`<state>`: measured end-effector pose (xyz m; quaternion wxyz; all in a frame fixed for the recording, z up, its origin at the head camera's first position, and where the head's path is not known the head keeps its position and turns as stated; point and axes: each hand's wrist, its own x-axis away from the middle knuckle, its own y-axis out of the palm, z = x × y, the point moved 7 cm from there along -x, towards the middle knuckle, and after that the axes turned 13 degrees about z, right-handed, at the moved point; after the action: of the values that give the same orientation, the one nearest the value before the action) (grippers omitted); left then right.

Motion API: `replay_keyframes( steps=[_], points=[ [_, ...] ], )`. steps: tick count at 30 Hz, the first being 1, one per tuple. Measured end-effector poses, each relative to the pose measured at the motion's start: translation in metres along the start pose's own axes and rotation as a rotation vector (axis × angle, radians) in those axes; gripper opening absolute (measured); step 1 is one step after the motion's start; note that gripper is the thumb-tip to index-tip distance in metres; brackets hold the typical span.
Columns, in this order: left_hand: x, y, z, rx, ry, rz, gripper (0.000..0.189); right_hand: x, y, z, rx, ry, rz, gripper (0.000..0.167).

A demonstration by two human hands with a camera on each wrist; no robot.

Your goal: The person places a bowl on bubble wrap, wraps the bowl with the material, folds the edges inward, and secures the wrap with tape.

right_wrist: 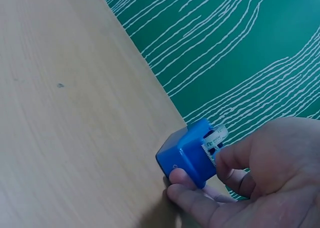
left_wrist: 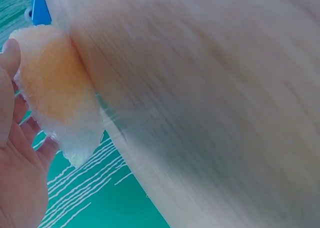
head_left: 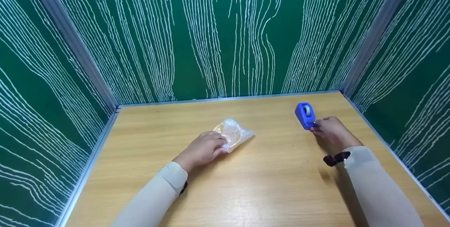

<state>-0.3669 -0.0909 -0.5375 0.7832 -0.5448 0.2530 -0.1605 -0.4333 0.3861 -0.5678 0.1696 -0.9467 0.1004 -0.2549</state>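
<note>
A bundle of clear bubble wrap (head_left: 235,136) lies on the wooden table, with something orange showing through it in the left wrist view. My left hand (head_left: 207,146) holds its near left side, thumb on one side and fingers behind. Farther right stands a blue tape dispenser (head_left: 303,115) with a roll of clear tape in it. At its front, cutter end is my right hand (head_left: 334,132); in the right wrist view the fingertips (right_wrist: 182,180) grip this end, close to the toothed cutter. Whether they also pinch the tape's loose end, I cannot tell.
Green walls with white wavy lines (head_left: 197,44) enclose the wooden tabletop (head_left: 253,184) at the back and both sides. Grey metal edging (head_left: 228,98) runs along the table's rim. A dark band (head_left: 336,158) sits on the right wrist.
</note>
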Motion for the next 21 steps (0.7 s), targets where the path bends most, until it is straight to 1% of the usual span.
replay_keyframes(
  steps=[2,12,16,21],
  points=[
    [0.0,-0.0004,-0.0006,0.0,-0.006,0.002,0.054,0.0003,-0.0003,0.0013,-0.01,0.01,0.005,0.075],
    [0.0021,-0.0005,0.0001,0.014,-0.014,0.001,0.054,0.0064,0.0005,0.0023,-0.021,-0.022,-0.036,0.071],
    [0.0023,0.0005,0.0008,0.012,-0.011,-0.002,0.054,0.0037,0.0003,0.0041,-0.021,-0.024,-0.015,0.071],
    [0.0025,0.001,0.0012,-0.014,0.017,0.009,0.052,-0.003,0.0004,0.0066,0.05,-0.089,0.008,0.067]
  ],
)
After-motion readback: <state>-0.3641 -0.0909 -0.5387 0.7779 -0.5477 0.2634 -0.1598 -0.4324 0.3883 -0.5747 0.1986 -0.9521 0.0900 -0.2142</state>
